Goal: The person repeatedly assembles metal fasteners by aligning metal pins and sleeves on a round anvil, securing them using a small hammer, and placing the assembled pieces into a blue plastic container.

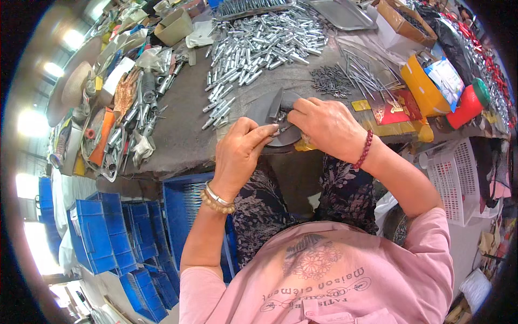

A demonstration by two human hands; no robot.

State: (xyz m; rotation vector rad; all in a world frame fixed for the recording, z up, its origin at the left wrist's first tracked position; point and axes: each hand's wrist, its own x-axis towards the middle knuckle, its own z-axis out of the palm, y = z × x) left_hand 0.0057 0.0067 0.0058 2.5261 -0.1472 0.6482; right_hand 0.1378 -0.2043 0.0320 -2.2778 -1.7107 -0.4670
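Observation:
My left hand (237, 154) and my right hand (324, 127) meet at the near edge of a dark worktable (183, 113). Both pinch a small metal part (278, 128) between their fingertips, over a dark curved block (270, 110). The part is mostly hidden by my fingers. A big heap of shiny metal tubes (264, 40) lies just beyond the hands. Thin metal pins and small dark screws (345, 78) lie to the right of it.
Tools, rags and metal bits clutter the table's left side (124, 113). An orange box (426, 86), a red bottle (467, 105) and a cardboard box (404, 21) stand at the right. Blue plastic crates (118, 237) sit on the floor left; a white basket (453, 178) hangs right.

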